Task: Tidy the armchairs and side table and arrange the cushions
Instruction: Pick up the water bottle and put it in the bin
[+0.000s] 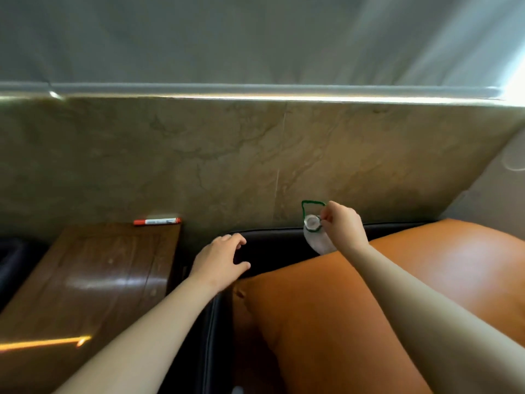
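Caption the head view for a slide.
Right hand pinches a green-looped clear bottle behind the orange cushion; left hand open over the black armchair.

- The clear plastic bottle with a green loop [315, 240] has its lower body hidden behind the orange leather cushion [426, 280].
- The cushion runs off the right and bottom edges.
- The brown wooden side table [99, 280] is cut by the left and bottom edges.
- The print on the red-and-white marker [157, 221] is too small to read.
- The black leather armchair [270, 245] is mostly covered by the cushion.
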Demonstrator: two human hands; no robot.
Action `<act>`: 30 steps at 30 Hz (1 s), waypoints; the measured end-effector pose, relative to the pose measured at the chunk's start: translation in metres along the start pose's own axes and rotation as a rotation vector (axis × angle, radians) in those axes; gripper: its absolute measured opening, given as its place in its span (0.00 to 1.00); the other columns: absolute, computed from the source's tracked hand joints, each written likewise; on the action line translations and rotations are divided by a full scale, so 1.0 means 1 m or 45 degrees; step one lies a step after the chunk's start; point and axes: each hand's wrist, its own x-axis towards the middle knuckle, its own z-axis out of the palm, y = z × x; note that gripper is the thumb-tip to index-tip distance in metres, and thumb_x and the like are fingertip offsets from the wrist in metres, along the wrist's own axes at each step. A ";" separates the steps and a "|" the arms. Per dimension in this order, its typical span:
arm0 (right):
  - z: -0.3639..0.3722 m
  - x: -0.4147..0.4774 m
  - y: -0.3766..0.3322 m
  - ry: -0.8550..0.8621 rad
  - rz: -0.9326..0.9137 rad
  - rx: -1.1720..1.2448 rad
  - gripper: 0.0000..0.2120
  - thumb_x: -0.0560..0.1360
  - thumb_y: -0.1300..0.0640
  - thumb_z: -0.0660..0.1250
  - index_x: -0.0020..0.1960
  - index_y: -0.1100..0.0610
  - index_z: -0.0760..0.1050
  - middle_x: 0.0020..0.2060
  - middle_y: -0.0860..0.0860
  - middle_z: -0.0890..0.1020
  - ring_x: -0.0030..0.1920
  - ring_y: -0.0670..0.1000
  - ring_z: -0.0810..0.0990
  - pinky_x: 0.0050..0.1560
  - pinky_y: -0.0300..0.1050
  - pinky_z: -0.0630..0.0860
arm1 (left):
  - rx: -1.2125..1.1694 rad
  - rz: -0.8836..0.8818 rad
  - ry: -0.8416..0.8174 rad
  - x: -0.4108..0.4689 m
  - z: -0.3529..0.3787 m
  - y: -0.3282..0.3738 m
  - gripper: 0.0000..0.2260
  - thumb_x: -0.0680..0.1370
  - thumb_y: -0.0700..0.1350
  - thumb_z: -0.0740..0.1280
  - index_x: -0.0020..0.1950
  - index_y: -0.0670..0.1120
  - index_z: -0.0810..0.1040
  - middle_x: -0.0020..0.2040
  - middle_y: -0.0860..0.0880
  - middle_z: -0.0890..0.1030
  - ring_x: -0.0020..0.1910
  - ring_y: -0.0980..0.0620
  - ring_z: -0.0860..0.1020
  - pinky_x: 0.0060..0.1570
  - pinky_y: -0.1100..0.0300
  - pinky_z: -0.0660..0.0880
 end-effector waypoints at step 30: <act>-0.070 -0.191 -0.254 -0.203 -0.206 1.016 0.14 0.64 0.62 0.78 0.41 0.46 0.77 0.41 0.48 0.83 0.46 0.53 0.83 0.55 0.56 0.79 | -0.736 -0.228 0.327 -0.197 -0.141 -0.011 0.49 0.63 0.48 0.81 0.76 0.50 0.53 0.74 0.47 0.62 0.72 0.48 0.63 0.66 0.54 0.66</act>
